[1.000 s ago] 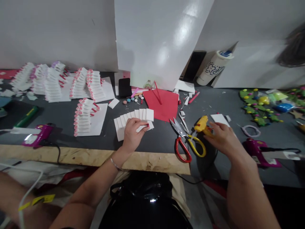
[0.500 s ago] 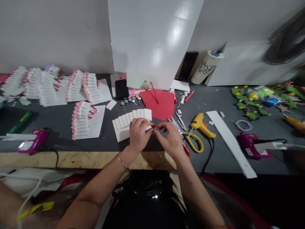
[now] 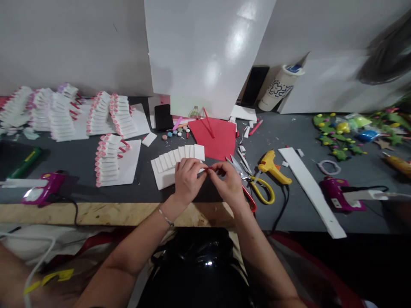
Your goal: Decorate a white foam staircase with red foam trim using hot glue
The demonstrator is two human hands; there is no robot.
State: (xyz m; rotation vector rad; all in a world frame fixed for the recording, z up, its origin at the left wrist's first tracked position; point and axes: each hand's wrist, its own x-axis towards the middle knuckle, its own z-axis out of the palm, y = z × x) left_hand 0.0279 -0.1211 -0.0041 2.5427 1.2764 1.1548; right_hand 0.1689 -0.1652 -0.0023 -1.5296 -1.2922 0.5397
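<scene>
The left hand (image 3: 188, 179) and the right hand (image 3: 227, 182) are meeting at the fingertips, nearly closed, both pinching a small red piece (image 3: 208, 168) between them above the front of the counter (image 3: 167, 194). A stepped row of white strips (image 3: 173, 158) on a white card (image 3: 164, 179) is lying just beside and partly behind the left hand. Scissors (image 3: 247, 177) with red and yellow handles are lying beside the right hand, and a yellow glue gun (image 3: 270, 167) is resting next to them. Behind the hands, a red sheet (image 3: 218, 139) is lying flat, bearing a thin red stick (image 3: 208, 123).
</scene>
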